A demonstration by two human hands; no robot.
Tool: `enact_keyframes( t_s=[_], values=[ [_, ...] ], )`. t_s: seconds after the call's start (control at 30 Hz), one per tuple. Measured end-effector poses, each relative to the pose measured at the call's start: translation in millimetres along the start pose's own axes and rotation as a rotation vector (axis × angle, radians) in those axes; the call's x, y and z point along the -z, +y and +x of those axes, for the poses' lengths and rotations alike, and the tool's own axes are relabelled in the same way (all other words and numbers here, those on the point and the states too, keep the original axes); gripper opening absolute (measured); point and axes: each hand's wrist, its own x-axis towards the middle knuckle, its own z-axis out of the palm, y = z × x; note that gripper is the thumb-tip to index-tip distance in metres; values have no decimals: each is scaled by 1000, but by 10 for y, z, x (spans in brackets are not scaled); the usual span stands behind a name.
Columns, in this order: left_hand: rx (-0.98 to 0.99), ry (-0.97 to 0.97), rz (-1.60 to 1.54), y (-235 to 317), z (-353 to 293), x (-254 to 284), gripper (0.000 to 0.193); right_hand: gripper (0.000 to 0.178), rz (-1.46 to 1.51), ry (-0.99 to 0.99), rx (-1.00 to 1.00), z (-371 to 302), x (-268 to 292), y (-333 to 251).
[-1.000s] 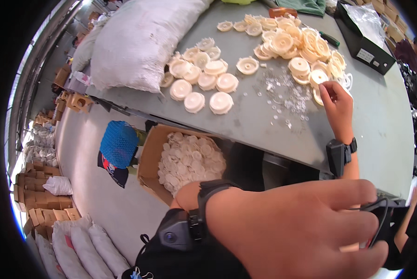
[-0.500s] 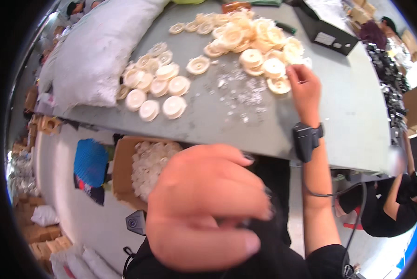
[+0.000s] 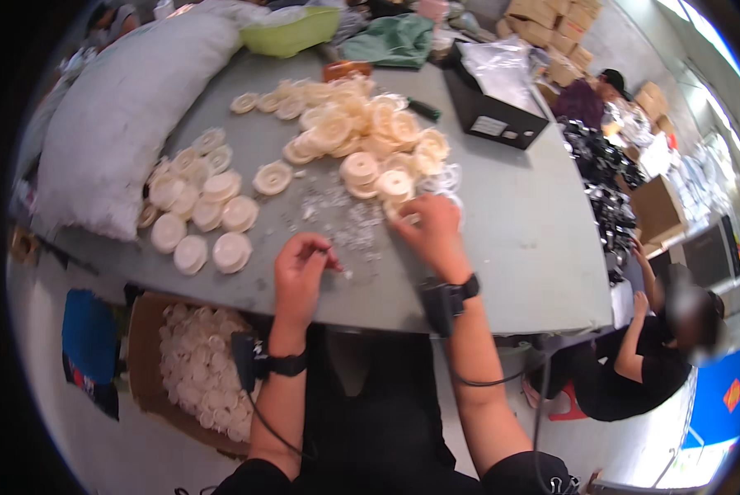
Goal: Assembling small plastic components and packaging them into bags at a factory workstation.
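1. Cream plastic rings [image 3: 361, 136], round and flat, lie heaped toward the table's [image 3: 518, 223] far edge.
2. Right hand [image 3: 429, 233] pinches one ring at the heap's near side.
3. Left hand [image 3: 300, 272] curls narrow over clear scraps [image 3: 337, 219].

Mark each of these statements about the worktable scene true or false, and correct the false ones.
1. The right hand rests at the near edge of the pile of cream plastic rings. True.
2. The left hand grips the black box. False: the black box sits far across the grey table; the left hand pinches something small, too tiny to identify, near the scattered clear bits.
3. A cardboard box of pale round parts sits below the table's near edge. True.
4. The white sack lies on the floor. False: it lies on the table's left side.
5. A green bowl stands at the far end. True.
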Motion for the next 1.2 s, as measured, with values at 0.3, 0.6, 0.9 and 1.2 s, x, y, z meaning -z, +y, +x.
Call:
enact_keyframes(
  t_s=[0.3, 0.6, 0.9, 1.2],
  values=[
    [-53, 23, -18, 97, -11, -180, 30, 19, 923, -271, -409, 61, 235, -110],
    [-14, 114, -178, 29, 21, 21, 27, 17, 818, -55, -326, 61, -23, -161],
    [108, 254, -605, 113, 58, 161, 29, 22, -346, 259, -407, 145, 204, 289],
    [129, 274, -771, 80, 46, 233, 39, 13, 238, -340, -3, 332, -27, -303]
  ],
)
